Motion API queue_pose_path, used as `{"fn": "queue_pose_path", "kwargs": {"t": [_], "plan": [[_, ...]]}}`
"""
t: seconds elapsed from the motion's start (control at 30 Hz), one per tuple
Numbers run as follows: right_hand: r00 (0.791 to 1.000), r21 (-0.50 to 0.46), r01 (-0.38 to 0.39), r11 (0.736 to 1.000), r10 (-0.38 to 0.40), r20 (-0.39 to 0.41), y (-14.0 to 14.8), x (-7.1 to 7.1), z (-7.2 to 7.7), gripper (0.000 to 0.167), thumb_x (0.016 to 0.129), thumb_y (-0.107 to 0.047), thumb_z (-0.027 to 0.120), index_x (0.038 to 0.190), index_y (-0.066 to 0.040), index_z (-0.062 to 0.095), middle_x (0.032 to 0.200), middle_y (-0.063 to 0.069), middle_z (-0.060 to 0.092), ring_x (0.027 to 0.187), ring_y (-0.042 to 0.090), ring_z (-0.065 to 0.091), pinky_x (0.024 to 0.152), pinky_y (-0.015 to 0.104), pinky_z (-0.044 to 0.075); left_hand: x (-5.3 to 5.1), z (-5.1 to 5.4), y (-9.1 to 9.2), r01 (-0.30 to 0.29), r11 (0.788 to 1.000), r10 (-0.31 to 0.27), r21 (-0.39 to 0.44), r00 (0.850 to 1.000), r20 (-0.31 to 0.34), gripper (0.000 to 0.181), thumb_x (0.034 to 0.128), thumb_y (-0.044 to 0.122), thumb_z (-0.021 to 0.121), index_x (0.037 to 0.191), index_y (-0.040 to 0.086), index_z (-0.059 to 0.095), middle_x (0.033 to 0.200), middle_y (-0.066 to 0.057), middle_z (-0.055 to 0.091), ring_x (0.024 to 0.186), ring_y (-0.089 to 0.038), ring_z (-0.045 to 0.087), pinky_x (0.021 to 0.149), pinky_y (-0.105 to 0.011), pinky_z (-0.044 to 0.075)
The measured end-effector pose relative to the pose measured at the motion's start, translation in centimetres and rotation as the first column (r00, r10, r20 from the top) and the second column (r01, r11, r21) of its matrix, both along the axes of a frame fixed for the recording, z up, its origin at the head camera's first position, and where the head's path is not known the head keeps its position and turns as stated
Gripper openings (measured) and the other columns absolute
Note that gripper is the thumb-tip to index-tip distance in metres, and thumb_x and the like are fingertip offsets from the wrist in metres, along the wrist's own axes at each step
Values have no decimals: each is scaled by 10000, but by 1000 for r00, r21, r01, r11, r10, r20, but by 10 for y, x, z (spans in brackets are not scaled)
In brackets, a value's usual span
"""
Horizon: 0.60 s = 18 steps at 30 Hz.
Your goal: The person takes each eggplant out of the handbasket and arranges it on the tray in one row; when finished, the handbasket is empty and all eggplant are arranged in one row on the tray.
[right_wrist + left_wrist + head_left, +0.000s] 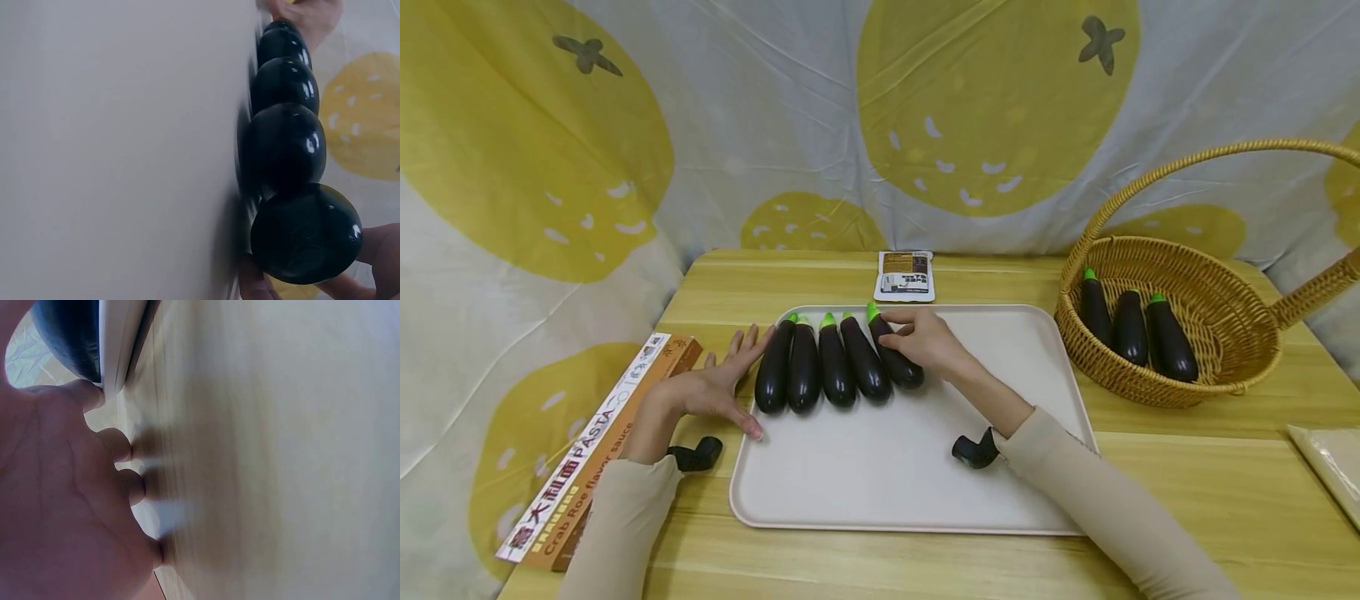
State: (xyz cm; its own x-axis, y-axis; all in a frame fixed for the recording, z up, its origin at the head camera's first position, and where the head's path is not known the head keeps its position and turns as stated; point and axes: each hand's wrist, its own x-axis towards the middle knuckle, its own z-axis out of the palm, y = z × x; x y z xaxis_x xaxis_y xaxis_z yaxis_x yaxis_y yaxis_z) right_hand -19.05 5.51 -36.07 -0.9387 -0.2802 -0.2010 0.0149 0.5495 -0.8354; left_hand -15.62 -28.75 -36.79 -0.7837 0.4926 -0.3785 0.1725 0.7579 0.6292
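Several dark purple eggplants with green stem ends lie side by side in a row on a white tray (pixel 895 475), stems pointing to the back. My right hand (pixel 928 342) holds the rightmost eggplant (pixel 898 360) near its upper half; in the right wrist view fingers lie on both sides of this eggplant (pixel 306 237). At the other end of the row, my left hand (pixel 711 390) is spread beside the leftmost eggplant (pixel 773 375). In the left wrist view, fingertips of the left hand (pixel 69 481) rest on the wooden table, with one finger by the tray's rim.
A wicker basket (pixel 1247 333) with a tall handle stands at the right, holding 3 eggplants. Behind the tray lies a small packet (pixel 906 277). A pasta box (pixel 595 458) lies left of the tray, and a clear bag (pixel 1333 462) sits at the right edge.
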Motion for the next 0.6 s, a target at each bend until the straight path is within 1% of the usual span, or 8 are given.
{"fn": "queue_pose_path", "kwargs": {"t": [0.13, 0.23, 0.4, 0.43, 0.5, 0.6], "plan": [[1000, 49, -4, 999, 4, -4, -1, 4, -1, 459, 989, -226, 700, 1437, -161, 631, 1206, 169, 762, 1114, 256, 693, 910, 344, 545, 0, 1, 0, 0, 1000, 0, 2, 1000, 1, 1529, 627, 415, 986, 1665, 178, -110, 1663, -275, -300, 1509, -511, -333, 1094, -825, -205], [1000, 66, -8, 998, 7, 5, 0, 6, -1, 463, 995, -256, 693, 1445, -173, 623, 1194, 157, 766, 1068, 237, 679, 885, 337, 538, 0, 1, 0, 2, 1000, -2, 0, 1000, -1, 1527, 629, 419, 985, 1665, 178, -111, 1662, -276, -300, 1508, -515, -329, 1093, -827, -203], [996, 60, -63, 996, 59, 64, 3, 10, 5, 490, 1034, -288, 629, 1509, -193, 551, 1351, 171, 688, 1131, 234, 616, 919, 343, 495, 0, 0, 0, 3, 1000, -3, -4, 1000, -2, 1528, 630, 426, 984, 1664, 173, -112, 1662, -280, -296, 1509, -524, -320, 1092, -829, -200], [994, 57, -81, 995, 77, 72, 4, 11, 6, 492, 1042, -279, 612, 1520, -189, 536, 1375, 179, 671, 1133, 228, 605, 907, 332, 486, 0, 0, 0, 3, 1000, -3, -3, 1000, -2, 1529, 629, 426, 984, 1664, 173, -112, 1662, -281, -296, 1509, -524, -320, 1092, -830, -200], [991, 45, -111, 993, 107, 86, 7, 12, 8, 494, 1049, -241, 587, 1534, -181, 516, 1375, 189, 665, 1077, 214, 595, 833, 303, 467, 0, -1, 0, 3, 1000, -3, 3, 1000, -1, 1532, 626, 420, 986, 1665, 174, -112, 1661, -282, -297, 1509, -520, -324, 1092, -827, -204], [986, 22, -138, 990, 135, 92, 12, 12, 9, 498, 1043, -170, 577, 1537, -147, 510, 1286, 190, 704, 938, 175, 574, 701, 256, 407, -1, -1, -1, 2, 1000, -2, 13, 1000, 0, 1534, 622, 411, 989, 1665, 180, -112, 1661, -280, -300, 1508, -511, -333, 1092, -823, -212]]}}
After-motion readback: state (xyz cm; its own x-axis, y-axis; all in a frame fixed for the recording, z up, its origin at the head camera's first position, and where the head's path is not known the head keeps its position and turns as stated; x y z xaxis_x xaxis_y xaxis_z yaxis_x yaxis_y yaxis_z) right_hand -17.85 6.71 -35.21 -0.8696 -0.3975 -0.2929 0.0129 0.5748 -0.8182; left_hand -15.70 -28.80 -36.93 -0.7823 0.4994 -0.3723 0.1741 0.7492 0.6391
